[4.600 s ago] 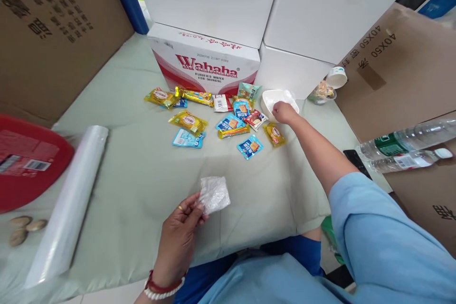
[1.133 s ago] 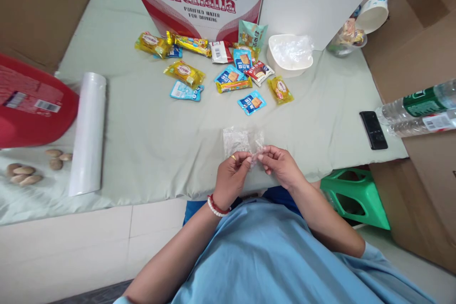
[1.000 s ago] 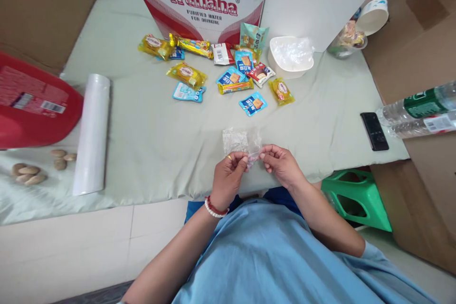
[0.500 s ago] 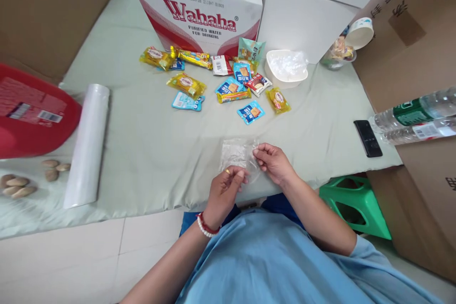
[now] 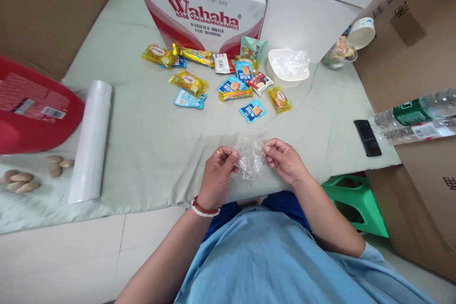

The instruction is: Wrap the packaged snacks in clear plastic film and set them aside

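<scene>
A small crumpled clear plastic bag (image 5: pixel 249 157) hangs between my two hands above the near edge of the pale green cloth-covered table (image 5: pixel 149 137). My left hand (image 5: pixel 219 171) pinches its left side, and my right hand (image 5: pixel 285 159) pinches its right side. Beyond them, several colourful snack packets (image 5: pixel 228 83) lie scattered on the cloth. A white bowl (image 5: pixel 287 67) holding more clear bags sits to the right of the packets.
A Wahaha carton (image 5: pixel 206 7) and white boxes (image 5: pixel 309 14) stand at the back. A roll of clear film (image 5: pixel 90 140), a red tub (image 5: pixel 32 111) and several nuts (image 5: pixel 21 178) lie left. A black remote (image 5: pixel 366 137), water bottles (image 5: pixel 416 116) and a green stool (image 5: pixel 356 202) are right.
My right hand left the white bowl and joined my left hand on the clear bag. The flat bag has been pulled apart between both hands and now hangs crumpled.
</scene>
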`<state>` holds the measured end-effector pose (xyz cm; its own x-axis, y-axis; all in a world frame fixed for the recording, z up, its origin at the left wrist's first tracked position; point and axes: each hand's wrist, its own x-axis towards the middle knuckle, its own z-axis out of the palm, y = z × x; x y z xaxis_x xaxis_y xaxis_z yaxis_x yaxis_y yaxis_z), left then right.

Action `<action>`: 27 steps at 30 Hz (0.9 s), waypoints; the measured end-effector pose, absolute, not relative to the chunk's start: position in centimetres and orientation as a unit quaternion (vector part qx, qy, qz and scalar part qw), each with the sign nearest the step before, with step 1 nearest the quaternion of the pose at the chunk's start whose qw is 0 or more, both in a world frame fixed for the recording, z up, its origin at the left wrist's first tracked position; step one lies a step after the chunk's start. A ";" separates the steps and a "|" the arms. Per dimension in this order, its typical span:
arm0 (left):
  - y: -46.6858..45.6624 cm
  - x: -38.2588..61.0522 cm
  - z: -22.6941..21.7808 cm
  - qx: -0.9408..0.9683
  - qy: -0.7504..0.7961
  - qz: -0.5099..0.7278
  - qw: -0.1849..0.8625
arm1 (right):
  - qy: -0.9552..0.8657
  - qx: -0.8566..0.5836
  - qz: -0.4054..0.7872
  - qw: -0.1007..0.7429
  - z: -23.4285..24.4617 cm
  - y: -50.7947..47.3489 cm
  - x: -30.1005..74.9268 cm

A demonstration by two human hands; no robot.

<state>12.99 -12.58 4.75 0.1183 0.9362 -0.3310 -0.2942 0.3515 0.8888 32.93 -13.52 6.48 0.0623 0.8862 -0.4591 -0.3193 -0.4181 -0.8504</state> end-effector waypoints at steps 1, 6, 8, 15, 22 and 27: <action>-12.4 12.4 4.9 0.323 0.487 0.462 0.667 | -0.247 -0.553 0.635 0.479 6.5 -13.6 33.5; -11.0 9.4 4.7 0.262 0.507 0.458 0.681 | -0.252 -0.578 0.617 0.471 6.9 -13.7 37.3; -10.6 8.7 4.2 0.263 0.517 0.457 0.675 | -0.273 -0.596 0.598 0.462 7.1 -13.7 38.9; -9.9 8.6 2.6 0.262 0.537 0.456 0.660 | -0.306 -0.651 0.525 0.455 7.0 -12.7 43.2; -8.8 10.2 2.1 0.301 0.560 0.463 0.618 | -0.433 -0.749 0.273 0.420 6.8 -9.8 43.2; -8.1 11.8 1.7 0.307 0.554 0.502 0.589 | -0.636 -0.644 0.199 0.376 7.7 -12.6 35.8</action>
<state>11.81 -8.05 1.72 -0.1177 0.9315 -0.3441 -0.2516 0.3072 0.9178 35.76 -12.58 7.72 0.1128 0.9685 0.2220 0.6689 0.0912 -0.7378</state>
